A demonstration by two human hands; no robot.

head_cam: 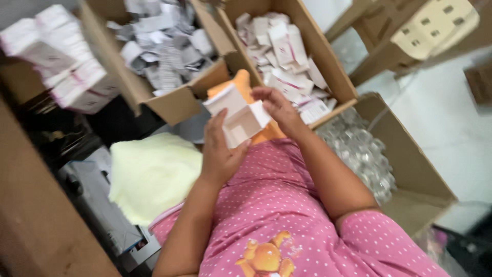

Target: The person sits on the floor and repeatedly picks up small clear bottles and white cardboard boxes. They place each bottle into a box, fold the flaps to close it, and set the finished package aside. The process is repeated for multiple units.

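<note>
Your left hand (220, 151) cups the light, crushable white carton (238, 115) at frame centre; your right hand (277, 105) pinches its flap. Grip edges, not panels.

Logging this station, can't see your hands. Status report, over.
Left hand and right hand both grip small white carton, flaps open. Cardboard boxes of cartons close ahead. Nothing between hands.

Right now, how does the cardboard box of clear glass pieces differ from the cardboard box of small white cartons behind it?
The box of clear glass pieces sits nearer, right of the person's arm, holding shiny transparent items. The box of white cartons sits farther back, holding matte white cartons piled loosely. Both are open brown cardboard.
</note>
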